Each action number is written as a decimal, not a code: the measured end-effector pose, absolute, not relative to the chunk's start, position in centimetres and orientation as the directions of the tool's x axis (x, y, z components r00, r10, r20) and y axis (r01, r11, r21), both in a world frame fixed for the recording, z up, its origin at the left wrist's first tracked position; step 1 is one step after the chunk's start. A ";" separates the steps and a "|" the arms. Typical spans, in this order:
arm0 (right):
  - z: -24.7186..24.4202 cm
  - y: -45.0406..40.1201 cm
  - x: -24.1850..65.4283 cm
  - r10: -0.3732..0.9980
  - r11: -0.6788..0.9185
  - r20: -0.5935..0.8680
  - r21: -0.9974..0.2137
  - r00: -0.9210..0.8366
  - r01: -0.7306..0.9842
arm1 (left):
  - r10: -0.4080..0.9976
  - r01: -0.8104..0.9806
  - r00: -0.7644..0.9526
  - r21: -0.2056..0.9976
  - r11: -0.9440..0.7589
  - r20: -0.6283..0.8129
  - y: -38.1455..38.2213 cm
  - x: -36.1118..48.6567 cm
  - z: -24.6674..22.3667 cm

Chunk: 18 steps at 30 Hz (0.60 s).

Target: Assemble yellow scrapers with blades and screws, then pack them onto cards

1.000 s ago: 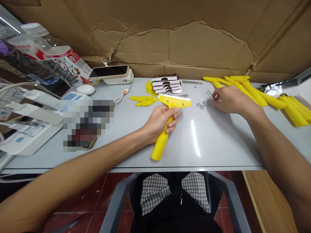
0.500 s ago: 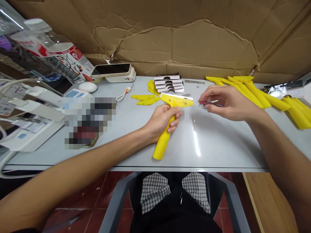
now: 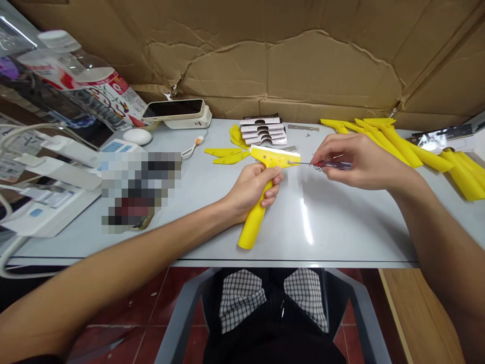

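Note:
My left hand [image 3: 257,189] is wrapped round the neck of a yellow scraper handle [image 3: 252,227], whose wide head points away from me with a metal blade along its far edge. Between the fingers of my right hand [image 3: 337,157] is a screwdriver [image 3: 333,164], held nearly level. Its thin shaft reaches left to the screw at the right side of the scraper head. Small screws [image 3: 316,167] lie on the table by the right fingertips. Left of the head rest loose yellow plates [image 3: 227,155]. A stack of packaged blades [image 3: 264,132] lies behind it.
Several yellow handles [image 3: 394,141] lie at the right back. Cardboard [image 3: 265,65] stands behind the table [image 3: 212,222]. A phone [image 3: 176,108], a white mouse [image 3: 137,136], bottles [image 3: 109,93] and power strips with cables [image 3: 49,212] crowd the left.
The screwdriver tip has shifted down and slightly left onto the right screw of the scraper head, and the tool is more level. My left hand and the scraper have hardly moved.

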State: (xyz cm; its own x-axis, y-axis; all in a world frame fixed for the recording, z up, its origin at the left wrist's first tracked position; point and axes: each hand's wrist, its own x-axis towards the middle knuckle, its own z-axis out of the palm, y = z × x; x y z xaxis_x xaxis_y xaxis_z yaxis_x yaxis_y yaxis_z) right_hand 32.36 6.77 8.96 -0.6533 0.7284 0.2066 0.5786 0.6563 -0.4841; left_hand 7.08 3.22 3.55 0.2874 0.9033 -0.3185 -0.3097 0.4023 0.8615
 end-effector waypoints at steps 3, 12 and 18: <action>8.9 6.7 32.3 0.722 0.671 0.215 -0.450 -0.658 0.590 | 0.906 -0.297 0.271 0.867 0.399 -0.324 3.2 7.1 3.5; 8.7 5.3 32.1 0.725 0.688 0.240 -0.214 -0.645 0.693 | 0.909 -0.214 0.233 0.893 0.395 -0.346 3.0 7.5 3.7; 9.6 3.4 31.6 0.711 0.680 0.227 0.019 -0.666 0.733 | 0.912 -0.166 0.234 0.910 0.379 -0.337 2.8 7.6 3.8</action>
State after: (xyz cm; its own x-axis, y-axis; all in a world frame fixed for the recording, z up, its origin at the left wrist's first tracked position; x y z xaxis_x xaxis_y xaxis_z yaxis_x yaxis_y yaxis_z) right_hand 31.57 3.45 9.56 -0.6657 0.7110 0.2265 0.7329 0.6801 0.0194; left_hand 7.62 2.83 3.78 0.2343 0.9120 -0.3368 -0.1658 0.3789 0.9105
